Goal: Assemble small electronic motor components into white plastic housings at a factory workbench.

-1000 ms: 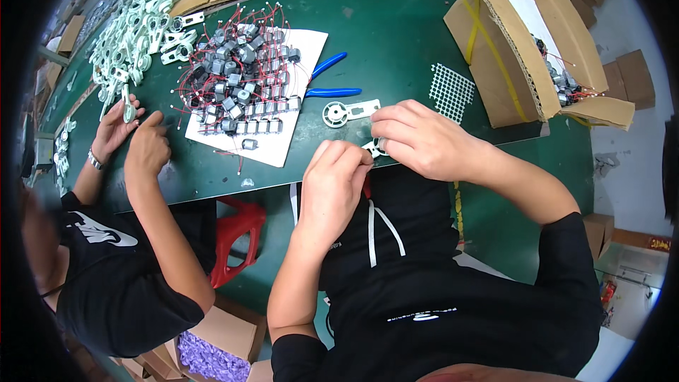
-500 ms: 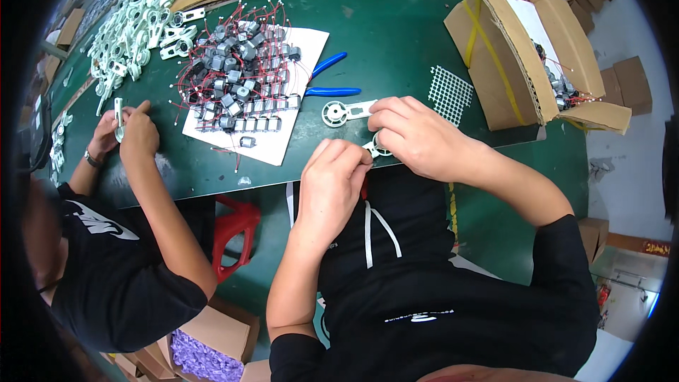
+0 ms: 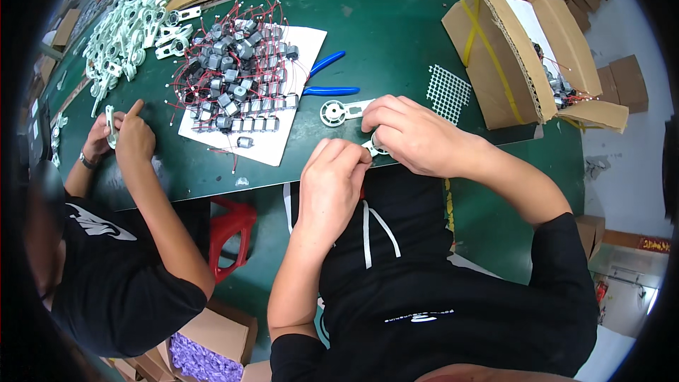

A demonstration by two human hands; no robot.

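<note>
At the table's near edge, my left hand (image 3: 331,178) pinches one end of a pale green plastic part with a round ring (image 3: 375,147). My right hand (image 3: 410,134) has its fingers curled over the ring side of that same part and hides much of it. A second pale green plastic part (image 3: 336,113), with a spoked ring and a slotted arm, lies flat just beyond my hands. Its arm end reaches under or beside my right fingers. Whether a wire or other small piece sits between my fingertips is hidden.
Small grey motors with red wires (image 3: 230,74) are heaped and lined up on a white sheet (image 3: 300,49). Blue-handled pliers (image 3: 332,90), a white mesh piece (image 3: 448,94) and an open carton (image 3: 495,64) lie around. Left, a co-worker's hands (image 3: 127,134) hold another pale green part.
My hands stay almost in place around the part, with my right fingers shifting slightly left. The co-worker's part tilts a little. The whole view moves slightly.
</note>
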